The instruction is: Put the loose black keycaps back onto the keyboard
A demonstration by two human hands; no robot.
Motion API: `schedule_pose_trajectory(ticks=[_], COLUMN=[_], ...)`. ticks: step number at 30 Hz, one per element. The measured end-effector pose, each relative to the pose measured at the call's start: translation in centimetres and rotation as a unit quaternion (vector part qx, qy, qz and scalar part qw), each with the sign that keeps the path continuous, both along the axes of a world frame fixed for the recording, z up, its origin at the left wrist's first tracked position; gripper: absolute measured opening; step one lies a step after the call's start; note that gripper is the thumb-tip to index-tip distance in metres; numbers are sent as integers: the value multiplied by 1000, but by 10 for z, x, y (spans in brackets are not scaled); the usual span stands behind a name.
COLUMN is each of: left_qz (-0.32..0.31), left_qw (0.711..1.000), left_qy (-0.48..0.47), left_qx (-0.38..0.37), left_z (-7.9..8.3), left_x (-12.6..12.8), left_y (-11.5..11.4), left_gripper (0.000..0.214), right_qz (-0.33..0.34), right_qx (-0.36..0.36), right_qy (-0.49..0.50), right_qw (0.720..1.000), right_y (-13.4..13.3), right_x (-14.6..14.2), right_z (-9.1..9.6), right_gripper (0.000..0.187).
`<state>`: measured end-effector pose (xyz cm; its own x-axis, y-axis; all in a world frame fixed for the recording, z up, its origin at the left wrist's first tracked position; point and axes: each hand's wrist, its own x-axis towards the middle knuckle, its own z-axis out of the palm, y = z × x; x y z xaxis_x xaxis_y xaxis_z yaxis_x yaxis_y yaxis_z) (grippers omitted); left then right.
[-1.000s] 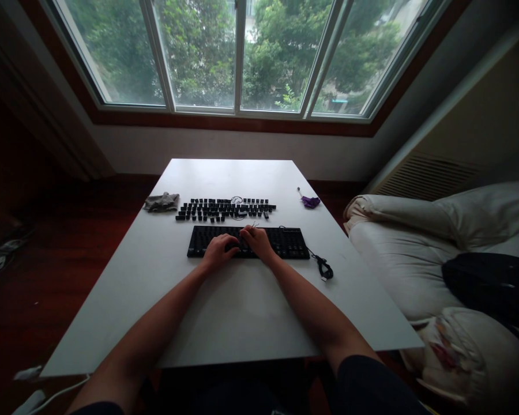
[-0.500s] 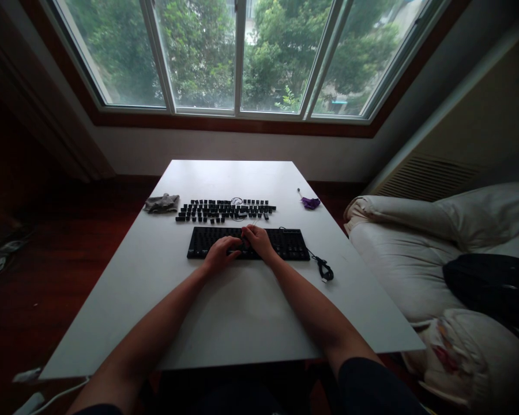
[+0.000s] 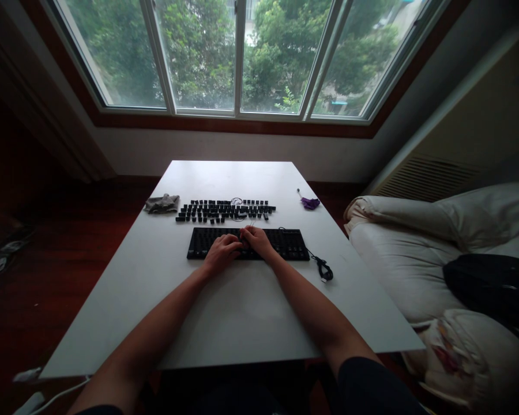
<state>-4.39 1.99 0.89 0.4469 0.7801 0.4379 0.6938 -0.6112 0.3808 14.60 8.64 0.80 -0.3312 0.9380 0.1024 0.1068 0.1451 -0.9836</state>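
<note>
A black keyboard [image 3: 292, 245] lies across the middle of the white table [image 3: 242, 311], with my two hands close together over its centre. My right hand [image 3: 256, 240] is closed in a pinch around what looks like a wire keycap puller [image 3: 253, 223], whose thin wires stick out beyond the fingers. Just to the left, my left hand [image 3: 222, 251] rests on the keys with its fingers curled inward beside the right fingertips. Anything small between those left fingers is hidden. Behind the keyboard, black keycaps [image 3: 205, 211] stand in rows.
A grey cloth [image 3: 162, 203] lies at the table's left side. At the right are a purple cloth [image 3: 310, 203] and a thin stick beside it. A coiled black cable [image 3: 324, 270] rests right of the keyboard. A pale sofa [image 3: 398, 259] stands beyond the table's right edge.
My left fingers have curled in a little and their gap has narrowed. My right hand has shifted very slightly left, still holding the wire tool. The keyboard and keycaps have stayed put.
</note>
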Motion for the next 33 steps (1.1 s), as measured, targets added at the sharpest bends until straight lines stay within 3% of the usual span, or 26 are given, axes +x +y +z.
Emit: schedule_pose_trajectory(ticks=[7, 15, 23, 28, 33], left_qz=[12, 21, 8, 50, 144], left_qw=[999, 997, 995, 985, 982], left_qy=[-6, -70, -54, -149, -116], left_qx=[43, 37, 79, 75, 29], left_z=[0, 4, 8, 13, 17], left_x=[4, 8, 13, 12, 1], left_y=[-3, -3, -6, -6, 14], left_gripper=[22, 20, 19, 18, 18], right_qz=[14, -2, 11, 9, -36], right_qx=[-31, -41, -49, -58, -82], right_qy=[39, 76, 86, 106, 145], right_qw=[999, 996, 995, 993, 985], right_y=[5, 8, 6, 9, 12], right_x=[2, 6, 8, 9, 10], right_z=[0, -3, -1, -5, -8], right_gripper=[46, 47, 47, 47, 51])
